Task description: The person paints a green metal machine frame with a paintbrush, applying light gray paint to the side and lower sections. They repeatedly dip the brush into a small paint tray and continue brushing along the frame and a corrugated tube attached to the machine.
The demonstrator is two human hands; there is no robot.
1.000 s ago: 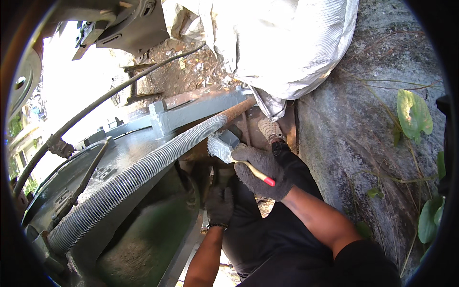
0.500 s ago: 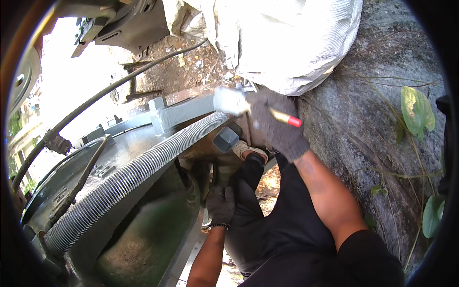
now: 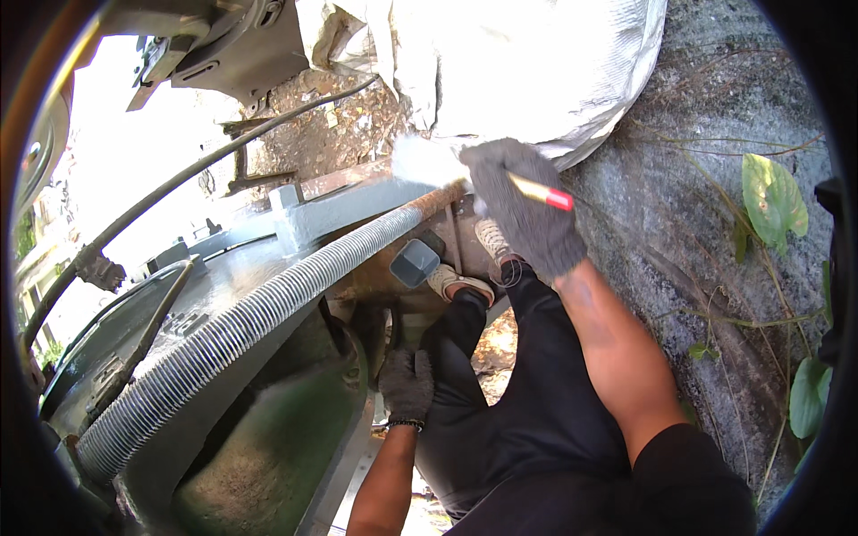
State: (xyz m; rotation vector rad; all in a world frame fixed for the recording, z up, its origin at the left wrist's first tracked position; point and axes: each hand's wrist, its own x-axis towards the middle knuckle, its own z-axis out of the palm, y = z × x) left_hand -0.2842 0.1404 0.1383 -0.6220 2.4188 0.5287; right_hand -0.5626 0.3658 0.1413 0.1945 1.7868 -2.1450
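I judge this a brushing step: fingers of the right hand wrap the brush, what the left hand grips I cannot tell, next stroke needs steadiness along the grey beam.

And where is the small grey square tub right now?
In the head view, the tub sits just left of centre, below the long grey ribbed rod and beside the person's left beige shoe.

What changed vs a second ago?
The right hand carried the brush up the picture, from by the grey container to near the far end of the blue-grey beam; contact is unclear. Nothing was taken hold of or let go. The left hand, container and ridged rod stayed about where they were.
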